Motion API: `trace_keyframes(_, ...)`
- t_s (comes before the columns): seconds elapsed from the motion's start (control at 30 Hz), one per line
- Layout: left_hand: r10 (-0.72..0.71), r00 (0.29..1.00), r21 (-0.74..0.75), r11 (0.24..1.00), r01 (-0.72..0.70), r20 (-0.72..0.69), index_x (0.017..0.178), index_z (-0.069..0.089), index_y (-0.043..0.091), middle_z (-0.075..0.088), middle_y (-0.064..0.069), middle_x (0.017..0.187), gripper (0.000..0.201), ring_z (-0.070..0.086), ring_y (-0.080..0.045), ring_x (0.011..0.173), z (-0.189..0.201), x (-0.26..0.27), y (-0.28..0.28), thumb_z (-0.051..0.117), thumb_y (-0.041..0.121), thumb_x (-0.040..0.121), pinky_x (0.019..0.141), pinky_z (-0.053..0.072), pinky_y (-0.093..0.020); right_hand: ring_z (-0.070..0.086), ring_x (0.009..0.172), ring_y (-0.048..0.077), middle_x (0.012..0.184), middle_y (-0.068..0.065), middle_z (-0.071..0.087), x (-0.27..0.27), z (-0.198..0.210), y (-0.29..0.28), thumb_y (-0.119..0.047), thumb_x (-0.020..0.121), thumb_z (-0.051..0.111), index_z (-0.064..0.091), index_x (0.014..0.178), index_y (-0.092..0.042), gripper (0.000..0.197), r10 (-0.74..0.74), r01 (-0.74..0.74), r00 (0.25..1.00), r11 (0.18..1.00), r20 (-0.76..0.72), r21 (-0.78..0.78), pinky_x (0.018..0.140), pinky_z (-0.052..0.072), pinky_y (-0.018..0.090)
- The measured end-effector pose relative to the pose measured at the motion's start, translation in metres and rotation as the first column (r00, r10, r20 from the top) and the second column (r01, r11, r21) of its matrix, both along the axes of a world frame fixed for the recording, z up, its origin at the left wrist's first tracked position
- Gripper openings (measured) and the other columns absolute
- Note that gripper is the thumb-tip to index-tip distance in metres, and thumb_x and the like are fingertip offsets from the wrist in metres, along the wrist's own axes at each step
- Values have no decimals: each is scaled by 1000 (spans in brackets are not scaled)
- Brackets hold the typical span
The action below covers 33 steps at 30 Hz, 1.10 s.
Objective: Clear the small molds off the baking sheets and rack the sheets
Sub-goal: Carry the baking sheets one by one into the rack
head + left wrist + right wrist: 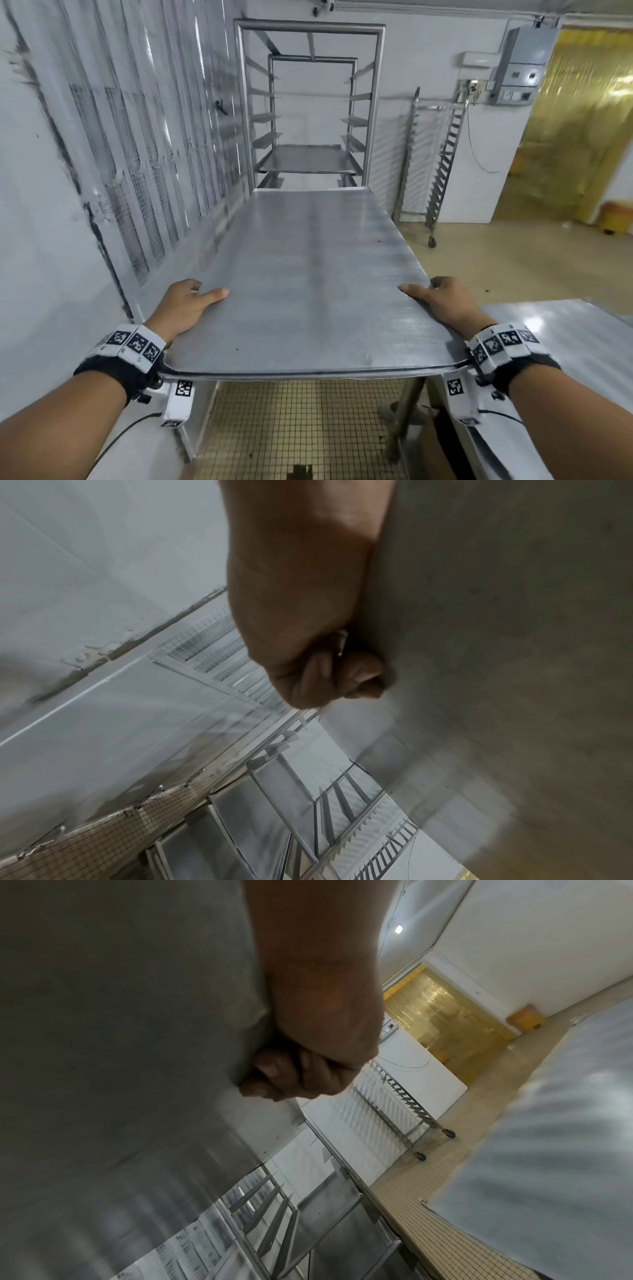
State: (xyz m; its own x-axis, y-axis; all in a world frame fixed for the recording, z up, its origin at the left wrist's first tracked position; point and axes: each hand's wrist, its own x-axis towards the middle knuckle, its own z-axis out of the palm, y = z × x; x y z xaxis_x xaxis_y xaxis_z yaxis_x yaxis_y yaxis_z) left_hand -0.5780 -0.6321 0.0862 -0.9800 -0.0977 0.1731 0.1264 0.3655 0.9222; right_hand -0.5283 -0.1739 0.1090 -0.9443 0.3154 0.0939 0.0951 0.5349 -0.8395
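Note:
I carry a large bare metal baking sheet [308,274] level in front of me, its far end close to the tall steel rack [310,102]. My left hand [186,305] grips the sheet's left edge, thumb on top and fingers curled beneath. My right hand [442,301] grips the right edge the same way. From below, the left wrist view shows the curled fingers [356,674] against the sheet's underside [496,642]; the right wrist view shows the other hand's fingers [274,1074] under the sheet [120,1042]. One sheet [308,159] lies on a lower rack rail. No molds are visible.
A second wheeled rack [442,161] leans by the white wall to the right. A steel table [555,359] stands at my right side. Wire grids [137,137] hang along the left wall. A yellow strip curtain [582,120] covers the doorway at far right.

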Motion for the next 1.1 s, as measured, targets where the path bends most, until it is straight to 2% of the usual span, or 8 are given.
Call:
trace_keyframes(0.13, -22, 1000, -32, 999, 22, 7, 67, 63, 9, 68, 6, 57, 31, 67, -12, 57, 3, -48, -24, 82, 28, 83, 44, 43, -14, 55, 46, 14, 54, 0, 62, -31, -1, -23, -51, 75, 83, 62, 68, -7, 50, -41, 41, 999, 999, 9, 15, 38, 39, 17)
trace_keyframes(0.27, -38, 999, -58, 998, 40, 28, 82, 70, 3, 73, -7, 78, 31, 71, -23, 72, 5, -88, -36, 83, 31, 82, 47, 47, -15, 54, 50, 17, 55, 2, 61, -60, -2, -38, -54, 75, 82, 57, 64, -9, 52, -74, 73, 997, 997, 28, 33, 45, 39, 25)
trace_keyframes(0.43, -41, 997, -65, 997, 45, 62, 86, 70, 1, 75, -10, 82, 31, 71, -23, 71, 1, -127, -38, 82, 29, 82, 52, 51, -21, 60, 55, 20, 64, 9, 70, -98, -5, -42, -56, 74, 81, 65, 71, -4, 55, -78, 76, 995, 996, 53, 51, 50, 43, 27)
trace_keyframes(0.63, -15, 997, -88, 996, 22, 79, 88, 70, -1, 75, -13, 84, 36, 72, -25, 72, -6, -181, -33, 83, 32, 82, 59, 53, -28, 61, 57, 23, 63, 16, 68, -162, -18, -33, -57, 71, 83, 61, 67, -7, 55, -56, 55, 996, 998, 67, 13, 56, 47, 30)
trace_keyframes(0.7, -7, 997, -103, 995, 15, 81, 88, 70, 0, 76, -13, 85, 36, 73, -27, 75, -8, -201, -28, 83, 33, 81, 63, 55, -31, 59, 57, 22, 59, 9, 64, -187, -21, -26, -56, 72, 83, 59, 65, -9, 54, -54, 52, 996, 998, 67, 22, 55, 45, 30)
trace_keyframes(0.9, 47, 996, -104, 994, -39, 81, 92, 62, -17, 73, -26, 86, 65, 71, -44, 82, -18, -272, -5, 86, 41, 76, 63, 53, -37, 58, 55, 18, 52, -3, 60, -266, -28, 5, -55, 73, 83, 56, 58, -12, 53, -11, 10, 999, 1000, 37, 28, 53, 42, 29)
trace_keyframes(1.03, 52, 993, -146, 989, -37, 104, 82, 59, -15, 70, -30, 84, 90, 70, -45, 77, -33, -315, 8, 85, 67, 55, 63, 58, -52, 49, 42, 10, 42, -7, 51, -313, -36, 27, -53, 73, 83, 50, 55, -12, 56, 21, -21, 999, 1000, 41, -8, 46, 39, 24)
trace_keyframes(1.1, 73, 990, -160, 986, -54, 119, 80, 61, -12, 71, -26, 79, 85, 71, -40, 73, -37, -330, 18, 82, 66, 54, 61, 57, -46, 48, 38, 7, 41, -7, 51, -332, -42, 35, -50, 75, 83, 49, 55, -11, 55, 36, -36, 998, 999, 41, -22, 43, 38, 21)
